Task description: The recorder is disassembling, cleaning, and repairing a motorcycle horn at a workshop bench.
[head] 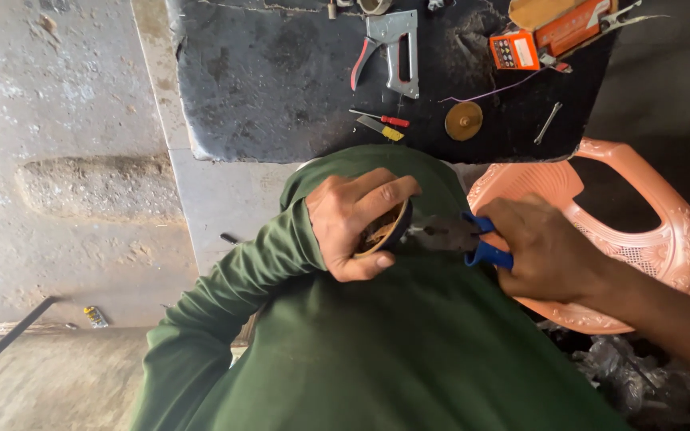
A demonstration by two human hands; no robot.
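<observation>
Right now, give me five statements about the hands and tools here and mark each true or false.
1. The right hand grips blue-handled pliers. True.
2. The left hand is empty. False: it holds a round brown part.
3. The pliers' nose points at that round part. True.
4. A staple gun lies on the pink plastic chair. False: it lies on the dark work surface.
5. The orange meter sits on the ground. False: it is on the dark work surface.

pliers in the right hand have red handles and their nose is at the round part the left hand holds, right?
Not quite: the pliers in the right hand have blue handles, not red. The head view shows this. Their nose is indeed at the round part the left hand holds.
</observation>
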